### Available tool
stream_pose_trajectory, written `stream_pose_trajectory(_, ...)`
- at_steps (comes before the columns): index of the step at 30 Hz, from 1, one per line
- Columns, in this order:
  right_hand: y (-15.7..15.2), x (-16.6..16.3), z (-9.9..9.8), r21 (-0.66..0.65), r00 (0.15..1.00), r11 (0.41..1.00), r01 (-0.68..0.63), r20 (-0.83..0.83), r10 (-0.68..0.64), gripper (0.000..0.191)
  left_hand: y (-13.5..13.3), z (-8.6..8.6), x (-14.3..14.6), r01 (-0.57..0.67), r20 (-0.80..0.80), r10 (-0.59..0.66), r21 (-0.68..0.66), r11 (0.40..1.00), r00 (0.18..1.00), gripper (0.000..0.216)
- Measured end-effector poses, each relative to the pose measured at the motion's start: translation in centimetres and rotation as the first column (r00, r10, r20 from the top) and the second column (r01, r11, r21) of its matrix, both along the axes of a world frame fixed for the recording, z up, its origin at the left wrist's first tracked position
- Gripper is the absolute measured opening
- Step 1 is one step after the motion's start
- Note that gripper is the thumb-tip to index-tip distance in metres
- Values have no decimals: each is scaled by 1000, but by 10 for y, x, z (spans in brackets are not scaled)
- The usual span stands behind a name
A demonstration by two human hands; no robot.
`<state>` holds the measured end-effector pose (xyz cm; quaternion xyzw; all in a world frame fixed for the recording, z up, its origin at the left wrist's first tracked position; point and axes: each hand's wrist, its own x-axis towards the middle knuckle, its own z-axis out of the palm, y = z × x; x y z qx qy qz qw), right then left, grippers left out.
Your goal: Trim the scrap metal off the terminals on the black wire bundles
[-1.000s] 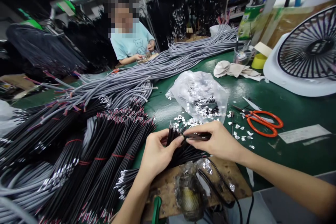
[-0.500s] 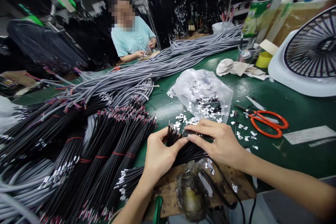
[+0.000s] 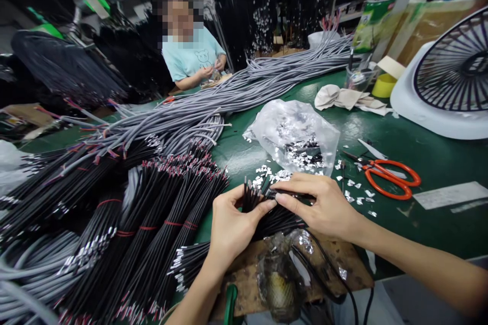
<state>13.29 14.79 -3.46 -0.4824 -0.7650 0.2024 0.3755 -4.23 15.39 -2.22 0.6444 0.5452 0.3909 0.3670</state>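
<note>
My left hand (image 3: 233, 223) is wrapped round a bunch of thin black cables (image 3: 249, 197), whose ends stick up above the fingers. Close against it on the right, my right hand (image 3: 318, 205) pinches at the cable ends by the left thumb; a dark, slim item lies under its fingers, too covered to name. The rest of the bunch runs under both hands, with silver-tipped ends (image 3: 183, 264) showing left of my left wrist. Just beyond the hands, small silver foil pieces (image 3: 263, 175) are scattered by a clear plastic bag (image 3: 297, 132) that holds more of them.
Orange-handled scissors (image 3: 392, 177) lie on the green table (image 3: 430, 157) at right, below a white fan (image 3: 415, 106). Tied black cable bundles (image 3: 152, 233) fill the left. Long grey cables (image 3: 236, 89) cross the back, where a co-worker (image 3: 194, 58) sits. A wooden board (image 3: 244, 284) is nearest me.
Both hands stay at the bunch, with the right fingers shifted very slightly. Across the table, the co-worker's hands have come up closer together.
</note>
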Motion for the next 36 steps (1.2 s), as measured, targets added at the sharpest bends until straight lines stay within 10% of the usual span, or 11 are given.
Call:
stream_pose_trajectory(21, 2, 0, -1, -53, 994, 998, -19, -112, 12, 20, 1, 6, -5, 198, 9, -198, -110, 974, 980, 22)
stream_pose_trajectory(36, 1, -4, 3, -5, 938, 992, -126, -326, 117, 19, 0, 1, 2, 138, 111, -124, -123, 983, 986, 9)
